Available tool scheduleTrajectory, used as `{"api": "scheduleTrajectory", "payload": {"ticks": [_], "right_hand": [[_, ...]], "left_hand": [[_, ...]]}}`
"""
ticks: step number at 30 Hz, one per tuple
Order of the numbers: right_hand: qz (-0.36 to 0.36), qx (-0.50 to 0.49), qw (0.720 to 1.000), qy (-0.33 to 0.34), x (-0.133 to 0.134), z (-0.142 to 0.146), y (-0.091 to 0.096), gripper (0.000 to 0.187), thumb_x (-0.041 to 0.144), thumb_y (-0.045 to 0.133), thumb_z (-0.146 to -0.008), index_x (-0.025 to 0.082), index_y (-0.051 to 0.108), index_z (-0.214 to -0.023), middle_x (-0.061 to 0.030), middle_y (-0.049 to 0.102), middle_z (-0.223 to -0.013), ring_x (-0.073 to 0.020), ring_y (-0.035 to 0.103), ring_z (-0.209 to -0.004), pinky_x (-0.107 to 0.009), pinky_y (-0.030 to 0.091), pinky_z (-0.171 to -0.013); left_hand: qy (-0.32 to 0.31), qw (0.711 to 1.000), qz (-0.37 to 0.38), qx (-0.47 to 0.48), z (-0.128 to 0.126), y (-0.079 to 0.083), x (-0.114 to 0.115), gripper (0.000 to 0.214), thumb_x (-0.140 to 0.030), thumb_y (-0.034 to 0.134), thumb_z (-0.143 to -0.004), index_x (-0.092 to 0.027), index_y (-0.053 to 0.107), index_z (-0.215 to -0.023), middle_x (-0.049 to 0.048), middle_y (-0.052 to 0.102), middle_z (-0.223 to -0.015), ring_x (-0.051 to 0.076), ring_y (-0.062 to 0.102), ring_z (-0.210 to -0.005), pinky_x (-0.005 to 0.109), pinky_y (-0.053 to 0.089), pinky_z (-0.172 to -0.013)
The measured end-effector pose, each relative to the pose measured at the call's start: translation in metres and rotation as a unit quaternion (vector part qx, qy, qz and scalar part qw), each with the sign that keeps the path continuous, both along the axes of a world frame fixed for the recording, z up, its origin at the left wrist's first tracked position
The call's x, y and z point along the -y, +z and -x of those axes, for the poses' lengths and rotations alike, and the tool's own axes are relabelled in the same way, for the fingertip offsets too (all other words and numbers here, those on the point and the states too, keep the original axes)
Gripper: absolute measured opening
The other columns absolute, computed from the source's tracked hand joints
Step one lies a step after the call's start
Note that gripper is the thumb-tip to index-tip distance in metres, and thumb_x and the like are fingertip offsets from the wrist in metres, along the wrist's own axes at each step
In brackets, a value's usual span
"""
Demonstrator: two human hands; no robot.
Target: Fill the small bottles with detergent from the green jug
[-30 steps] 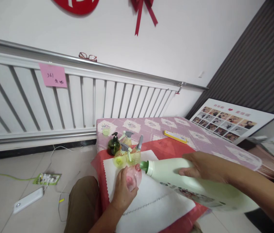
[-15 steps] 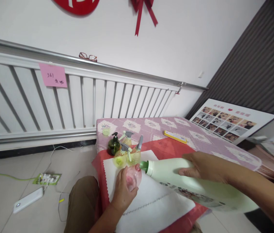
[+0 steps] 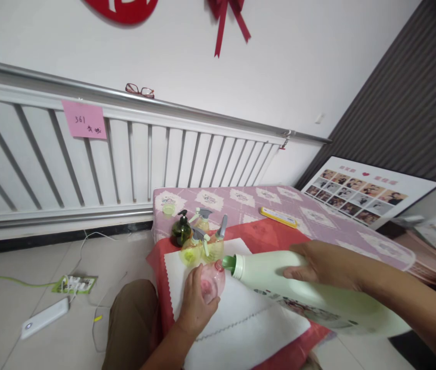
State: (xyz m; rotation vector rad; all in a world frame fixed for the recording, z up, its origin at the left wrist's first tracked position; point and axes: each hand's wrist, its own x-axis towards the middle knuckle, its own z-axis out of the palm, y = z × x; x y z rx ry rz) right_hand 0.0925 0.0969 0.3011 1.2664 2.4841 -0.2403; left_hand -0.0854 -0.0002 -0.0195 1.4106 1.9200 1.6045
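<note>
My left hand (image 3: 196, 303) is wrapped round a small clear pink bottle (image 3: 215, 280), its open neck tilted up to the right. A large pale green jug (image 3: 268, 270) lies tipped on its side in the air, gripped by my right hand (image 3: 308, 263). The jug's green spout (image 3: 229, 263) meets the pink bottle's neck; whether liquid is flowing I cannot tell. Just behind stand yellowish spray bottles (image 3: 192, 252) and a dark green pump bottle (image 3: 181, 229).
A white cloth (image 3: 237, 313) lies over a red cloth (image 3: 279, 234) on the table. Farther back is a yellow box (image 3: 278, 217). On the floor at left are a power strip (image 3: 74, 284) and a white power bank (image 3: 45, 317). A white radiator (image 3: 141, 154) lines the wall.
</note>
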Motion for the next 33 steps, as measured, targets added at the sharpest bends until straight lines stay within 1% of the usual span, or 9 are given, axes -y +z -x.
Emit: {"api": "scheduleTrajectory", "payload": {"ticks": [5,8,13,22,28,33], "right_hand": [[0.011,-0.004,1.000,-0.008,-0.0016,-0.0014,0.0010,0.039,0.060,0.053,-0.076,0.021,0.062,-0.080,-0.0076,0.071,-0.087,-0.0269,0.065,-0.078,-0.033,0.042,-0.061],[0.017,0.001,1.000,-0.010,-0.0007,-0.0005,0.0027,0.039,0.059,0.053,-0.076,0.021,0.061,-0.079,-0.0082,0.071,-0.088,-0.0269,0.065,-0.078,-0.033,0.042,-0.061],[-0.002,0.007,1.000,-0.006,-0.0001,0.0016,0.0019,0.039,0.058,0.052,-0.077,0.021,0.061,-0.079,-0.0091,0.071,-0.087,-0.0271,0.065,-0.077,-0.032,0.041,-0.060],[0.005,0.013,1.000,-0.004,0.0025,0.0026,0.0056,0.038,0.057,0.051,-0.078,0.020,0.060,-0.080,-0.0101,0.070,-0.089,-0.0270,0.065,-0.080,-0.032,0.042,-0.061],[0.009,0.006,1.000,0.000,-0.0002,0.0025,0.0030,0.038,0.058,0.051,-0.078,0.021,0.060,-0.079,-0.0085,0.071,-0.087,-0.0266,0.066,-0.078,-0.032,0.042,-0.061],[0.012,-0.003,1.000,-0.005,-0.0029,-0.0002,-0.0001,0.038,0.059,0.053,-0.076,0.022,0.062,-0.080,-0.0076,0.071,-0.087,-0.0262,0.066,-0.078,-0.031,0.042,-0.061]], "left_hand": [[0.002,1.000,0.004,0.005,0.0001,0.0017,0.0003,0.083,-0.017,0.064,-0.063,-0.017,0.029,-0.138,0.0159,0.040,-0.139,0.031,0.036,-0.131,0.047,0.031,-0.111],[0.001,1.000,0.007,0.008,0.0001,0.0028,0.0005,0.083,-0.017,0.063,-0.063,-0.017,0.029,-0.138,0.0159,0.040,-0.140,0.031,0.036,-0.132,0.046,0.030,-0.111],[0.001,1.000,0.003,0.009,0.0001,0.0036,0.0012,0.082,-0.017,0.063,-0.063,-0.017,0.030,-0.138,0.0153,0.041,-0.139,0.031,0.037,-0.131,0.046,0.031,-0.111],[0.003,1.000,0.004,0.010,0.0008,0.0030,0.0008,0.081,-0.018,0.063,-0.062,-0.016,0.032,-0.137,0.0153,0.043,-0.139,0.031,0.037,-0.131,0.045,0.031,-0.111],[0.003,1.000,0.011,0.011,0.0009,0.0045,0.0017,0.081,-0.018,0.063,-0.063,-0.015,0.032,-0.137,0.0165,0.041,-0.140,0.031,0.037,-0.132,0.046,0.031,-0.111],[0.004,1.000,0.003,0.010,0.0009,0.0041,0.0017,0.082,-0.017,0.064,-0.062,-0.016,0.032,-0.137,0.0161,0.043,-0.139,0.032,0.037,-0.131,0.045,0.031,-0.111]]}}
